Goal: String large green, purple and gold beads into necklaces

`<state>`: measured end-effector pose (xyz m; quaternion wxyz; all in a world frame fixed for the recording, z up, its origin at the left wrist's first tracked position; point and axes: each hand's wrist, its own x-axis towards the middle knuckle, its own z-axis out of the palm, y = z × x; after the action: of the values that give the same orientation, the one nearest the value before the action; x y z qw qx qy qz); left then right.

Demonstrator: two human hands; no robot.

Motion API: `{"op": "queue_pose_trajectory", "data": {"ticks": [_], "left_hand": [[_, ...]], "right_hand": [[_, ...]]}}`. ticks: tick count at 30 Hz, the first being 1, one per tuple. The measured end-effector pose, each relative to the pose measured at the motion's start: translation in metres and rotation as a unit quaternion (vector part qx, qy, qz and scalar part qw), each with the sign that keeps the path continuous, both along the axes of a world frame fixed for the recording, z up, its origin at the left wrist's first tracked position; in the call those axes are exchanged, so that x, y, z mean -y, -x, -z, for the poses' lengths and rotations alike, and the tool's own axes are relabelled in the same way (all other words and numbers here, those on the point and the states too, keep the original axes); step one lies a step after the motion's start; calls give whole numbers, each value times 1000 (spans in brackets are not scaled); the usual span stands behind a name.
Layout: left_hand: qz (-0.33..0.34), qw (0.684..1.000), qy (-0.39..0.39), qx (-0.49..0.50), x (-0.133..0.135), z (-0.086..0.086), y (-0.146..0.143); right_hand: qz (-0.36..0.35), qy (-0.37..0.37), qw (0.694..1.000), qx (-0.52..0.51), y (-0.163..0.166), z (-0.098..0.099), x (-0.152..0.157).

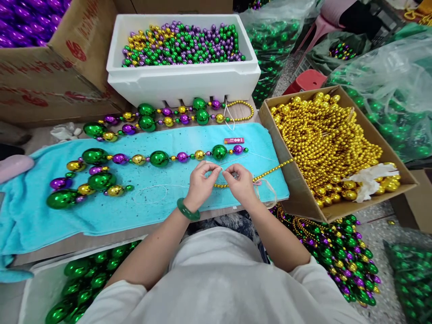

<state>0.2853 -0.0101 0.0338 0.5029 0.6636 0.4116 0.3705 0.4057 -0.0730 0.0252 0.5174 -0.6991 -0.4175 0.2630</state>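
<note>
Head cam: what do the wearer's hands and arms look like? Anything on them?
Left hand and right hand are both ungloved. A smooth, rounded dark green bangle circles the left wrist; nothing visible is worn on the right. Plain whitish short sleeves end near the elbows, leaving the forearms bare.

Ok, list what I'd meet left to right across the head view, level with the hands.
Pink rounded object, leftmost large green bead, small green end bead, left hand, right hand, cardboard box of gold beads.
</note>
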Motion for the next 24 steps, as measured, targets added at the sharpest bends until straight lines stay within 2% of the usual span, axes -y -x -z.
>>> {"op": "queue_pose_trajectory", "data": {"ticks": [3, 6, 9, 11, 14, 17, 20, 24], "left_hand": [[32, 999, 25, -8, -5, -3, 4], [76, 997, 32, -17, -6, -7, 6], [109, 993, 41, -16, -6, -12, 7], [120, 991, 50, -8, -5, -14, 7], [140, 988, 56, 14, -5, -15, 8], [141, 987, 60, 39, -4, -14, 9], [108, 992, 33, 51, -3, -12, 7], [53, 997, -50, 27, 3, -11, 3]], "right_hand": [[-16, -72, 994, 76, -10, -7, 6], [-132, -129, 968, 169, -23, -17, 8], [-224, -128, 944, 208, -33, -21, 4], [-230, -114, 953, 161, -37, -19, 0], [-204, -102, 973, 39, -37, -10, -4], [-173, -98, 977, -75, -30, -2, -4], [-145, -70, 968, -191, -17, 3, -3], [-110, -50, 940, -318, -5, 7, -3]]}}
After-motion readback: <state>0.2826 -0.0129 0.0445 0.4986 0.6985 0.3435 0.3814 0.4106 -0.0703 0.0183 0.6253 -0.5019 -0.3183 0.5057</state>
